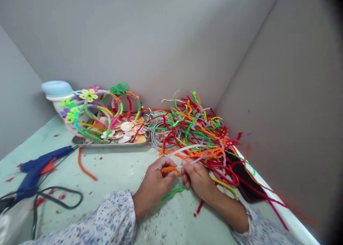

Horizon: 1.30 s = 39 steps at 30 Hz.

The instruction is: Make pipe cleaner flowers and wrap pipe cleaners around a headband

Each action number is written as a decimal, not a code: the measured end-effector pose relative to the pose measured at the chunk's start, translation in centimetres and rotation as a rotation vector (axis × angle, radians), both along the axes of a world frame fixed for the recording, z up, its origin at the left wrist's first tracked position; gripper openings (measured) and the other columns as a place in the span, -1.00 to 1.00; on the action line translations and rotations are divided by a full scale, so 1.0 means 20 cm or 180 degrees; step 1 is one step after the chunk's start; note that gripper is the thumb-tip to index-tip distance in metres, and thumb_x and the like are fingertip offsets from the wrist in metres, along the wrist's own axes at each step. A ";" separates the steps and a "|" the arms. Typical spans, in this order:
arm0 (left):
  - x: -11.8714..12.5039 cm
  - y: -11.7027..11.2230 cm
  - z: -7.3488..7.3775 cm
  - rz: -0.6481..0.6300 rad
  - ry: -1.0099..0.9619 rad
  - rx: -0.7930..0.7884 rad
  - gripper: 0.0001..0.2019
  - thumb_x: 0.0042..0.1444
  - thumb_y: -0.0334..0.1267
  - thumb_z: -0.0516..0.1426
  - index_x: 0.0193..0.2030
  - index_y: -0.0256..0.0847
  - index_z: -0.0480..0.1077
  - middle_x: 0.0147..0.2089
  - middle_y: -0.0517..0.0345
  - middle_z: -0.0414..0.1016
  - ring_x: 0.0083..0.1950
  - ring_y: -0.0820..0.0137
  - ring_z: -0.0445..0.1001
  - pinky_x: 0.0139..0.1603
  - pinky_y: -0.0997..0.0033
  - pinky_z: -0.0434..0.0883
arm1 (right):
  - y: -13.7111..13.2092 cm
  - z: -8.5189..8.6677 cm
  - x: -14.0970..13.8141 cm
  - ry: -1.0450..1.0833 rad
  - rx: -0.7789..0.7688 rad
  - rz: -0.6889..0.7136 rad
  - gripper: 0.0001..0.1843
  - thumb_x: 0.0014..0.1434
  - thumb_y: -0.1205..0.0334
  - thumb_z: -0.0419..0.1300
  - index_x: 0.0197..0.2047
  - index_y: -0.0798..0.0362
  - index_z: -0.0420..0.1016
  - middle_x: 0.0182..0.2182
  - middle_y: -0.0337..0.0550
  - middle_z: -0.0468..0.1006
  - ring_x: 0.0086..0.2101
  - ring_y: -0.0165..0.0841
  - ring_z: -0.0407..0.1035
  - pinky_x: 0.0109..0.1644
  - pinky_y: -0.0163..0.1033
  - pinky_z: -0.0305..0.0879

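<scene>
A thin white headband (187,148) curves between my hands, its arch pointing away from me to the right. My left hand (154,184) is closed around one end, with an orange pipe cleaner (168,169) at the fingers. The orange strand wraps along a short stretch of the band, and its loose end bends toward my right fingers. My right hand (198,175) pinches the band's near arm close to the orange part; its fingertips partly hide the grip. Beneath the hands a green pipe cleaner (173,192) lies on the table.
A tangled heap of coloured pipe cleaners (198,127) lies beyond my right hand, beside coiled wire (162,136). Finished wrapped headbands (80,125) rest on a metal tray (128,145) of shells. At left are a blue glue gun (40,166) with its cord and a white blue-topped container (60,102).
</scene>
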<state>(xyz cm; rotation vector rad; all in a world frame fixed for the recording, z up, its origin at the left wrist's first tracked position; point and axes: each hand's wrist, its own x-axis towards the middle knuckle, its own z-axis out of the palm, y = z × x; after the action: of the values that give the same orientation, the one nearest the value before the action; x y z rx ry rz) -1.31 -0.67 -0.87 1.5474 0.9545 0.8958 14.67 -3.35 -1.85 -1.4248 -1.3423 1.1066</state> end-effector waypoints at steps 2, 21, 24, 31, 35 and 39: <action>0.00 0.00 0.00 0.0030 0.0015 -0.0015 -0.97 0.03 -0.39 0.12 -0.35 -0.22 0.35 -0.39 0.25 0.38 -0.37 0.49 0.34 -0.34 0.55 0.30 | 0.00 0.00 0.00 -0.0037 -0.0002 0.0038 -0.49 0.29 -0.04 -0.07 -0.57 0.08 0.32 -0.73 -0.34 0.29 -0.68 -0.50 0.20 -0.53 -0.37 0.16; 0.00 0.00 0.04 0.0121 -0.0225 -0.0422 -0.88 -0.01 -0.31 0.21 -0.43 -0.25 0.33 -0.50 0.26 0.37 -0.46 0.52 0.31 -0.45 0.55 0.24 | -0.02 0.01 0.00 -0.0185 0.0242 0.0280 -0.47 0.33 -0.01 -0.12 -0.54 0.09 0.35 -0.64 -0.29 0.34 -0.59 -0.47 0.29 -0.42 -0.35 0.23; -0.01 0.00 0.04 0.0063 -0.0358 -0.0485 -0.86 -0.01 -0.29 0.22 -0.43 -0.25 0.33 -0.51 0.26 0.40 -0.47 0.52 0.33 -0.45 0.56 0.25 | -0.02 0.01 0.00 -0.0275 0.0313 0.0315 -0.49 0.34 0.00 -0.13 -0.51 0.09 0.35 -0.62 -0.28 0.35 -0.58 -0.46 0.30 -0.42 -0.34 0.24; -0.01 0.00 0.05 0.0082 -0.0586 -0.0665 -0.87 -0.06 -0.33 0.25 -0.47 -0.26 0.36 -0.52 0.25 0.44 -0.45 0.49 0.38 -0.40 0.54 0.29 | -0.04 0.01 0.00 -0.0398 0.0475 0.0362 -0.56 0.34 0.03 -0.12 -0.46 0.07 0.34 -0.59 -0.27 0.36 -0.56 -0.45 0.29 -0.42 -0.35 0.23; 0.00 0.00 0.06 0.0062 -0.0628 -0.0636 -0.88 -0.04 -0.33 0.23 -0.45 -0.25 0.36 -0.51 0.24 0.45 -0.43 0.47 0.41 -0.38 0.52 0.31 | -0.04 0.00 0.00 -0.0404 0.0363 0.0226 -0.51 0.33 0.00 -0.12 -0.49 0.08 0.36 -0.61 -0.26 0.36 -0.58 -0.45 0.28 -0.45 -0.35 0.22; 0.01 0.00 0.06 -0.0070 -0.0596 -0.0527 -0.90 0.01 -0.30 0.20 -0.40 -0.24 0.35 -0.48 0.22 0.48 -0.42 0.45 0.43 -0.36 0.50 0.33 | -0.03 -0.01 0.00 -0.0346 0.0235 -0.0017 -0.48 0.31 -0.05 -0.10 -0.53 0.08 0.37 -0.65 -0.26 0.36 -0.59 -0.45 0.28 -0.45 -0.35 0.22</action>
<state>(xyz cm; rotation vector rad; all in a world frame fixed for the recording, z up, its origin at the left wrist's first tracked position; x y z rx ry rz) -1.06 -0.68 0.26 1.3073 0.8530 0.9058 14.62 -3.97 -2.05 -1.4510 -1.4400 0.9780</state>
